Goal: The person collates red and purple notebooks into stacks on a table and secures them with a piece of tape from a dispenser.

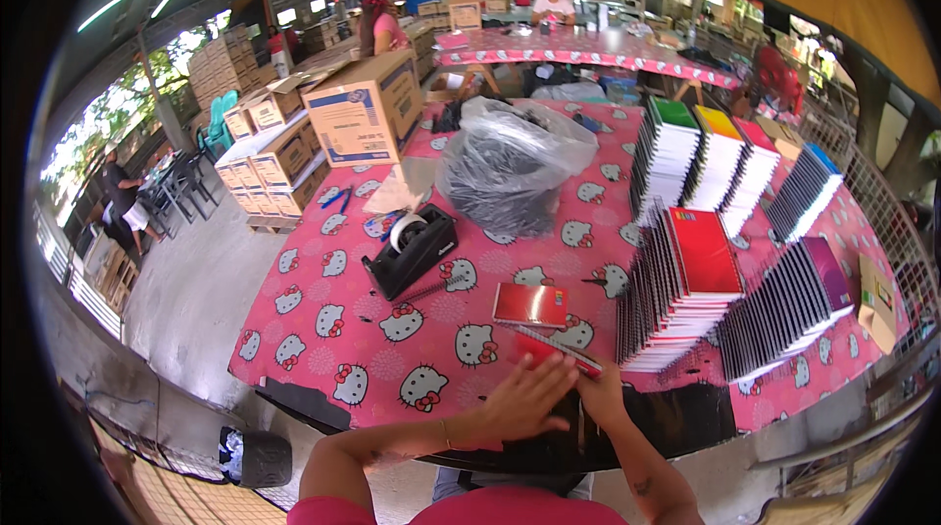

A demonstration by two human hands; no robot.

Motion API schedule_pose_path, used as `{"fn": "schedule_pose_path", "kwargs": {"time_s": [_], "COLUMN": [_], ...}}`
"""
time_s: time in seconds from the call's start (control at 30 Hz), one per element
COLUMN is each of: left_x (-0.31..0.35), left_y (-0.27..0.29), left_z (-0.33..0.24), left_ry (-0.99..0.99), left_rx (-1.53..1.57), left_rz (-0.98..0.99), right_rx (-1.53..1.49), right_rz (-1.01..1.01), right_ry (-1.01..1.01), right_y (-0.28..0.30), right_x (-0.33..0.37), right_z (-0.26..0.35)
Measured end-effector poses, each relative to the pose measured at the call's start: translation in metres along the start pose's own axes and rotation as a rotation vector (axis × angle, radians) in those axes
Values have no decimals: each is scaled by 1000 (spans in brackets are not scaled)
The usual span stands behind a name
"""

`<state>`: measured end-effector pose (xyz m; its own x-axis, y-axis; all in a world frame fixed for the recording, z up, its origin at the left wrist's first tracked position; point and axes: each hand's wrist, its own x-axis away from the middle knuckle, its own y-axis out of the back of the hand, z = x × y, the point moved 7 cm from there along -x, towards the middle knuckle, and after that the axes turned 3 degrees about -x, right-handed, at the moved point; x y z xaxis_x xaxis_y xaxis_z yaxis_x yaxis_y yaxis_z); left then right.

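A small red spiral notebook (537, 345) lies at the table's near edge, partly hidden by my hands. My left hand (529, 396) rests on it with its fingers stretched out flat. At its right end, my right hand (600, 394) grips the notebook by its spiral-bound edge; some of those fingers are hidden. Just beyond lies another red notebook (530, 305), apart from both hands. Right of my hands stands a tall stack of red spiral notebooks (704, 255). Beside that leans a stack of purple-covered notebooks (829, 275).
A black tape dispenser (417, 255) and a loose black spiral coil (431, 288) sit left on the pink patterned table (323, 329). Behind are a filled plastic bag (510, 167) and a cardboard box (365, 111). Green (672, 115), yellow and pink notebook stacks stand back right.
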<state>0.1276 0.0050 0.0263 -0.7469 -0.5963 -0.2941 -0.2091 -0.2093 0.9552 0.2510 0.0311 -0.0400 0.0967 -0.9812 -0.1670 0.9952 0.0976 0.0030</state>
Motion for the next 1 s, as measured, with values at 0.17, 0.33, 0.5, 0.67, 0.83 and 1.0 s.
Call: {"fn": "schedule_pose_path", "kwargs": {"time_s": [0.17,0.33,0.5,0.67,0.83,1.0], "left_x": [-7,-8,-22,-9,-29,-26], "left_y": [-6,-30,-9,4,3,-2], "left_z": [13,33,26,11,27,31], "left_ry": [45,-71,-57,24,-77,-56], "left_rx": [77,96,134,91,243,323], "left_rz": [-84,-137,-179,-296,-319,-327], "right_rx": [44,33,133,157,277,220], "right_rz": [32,55,66,71,37,-17], "right_ry": [0,-15,-76,-51,29,69], "right_y": [-3,-5,1,-2,8,32], "right_x": [-6,-9,-13,-11,-9,2], "right_z": [-12,-20,-24,-24,-2,43]}}
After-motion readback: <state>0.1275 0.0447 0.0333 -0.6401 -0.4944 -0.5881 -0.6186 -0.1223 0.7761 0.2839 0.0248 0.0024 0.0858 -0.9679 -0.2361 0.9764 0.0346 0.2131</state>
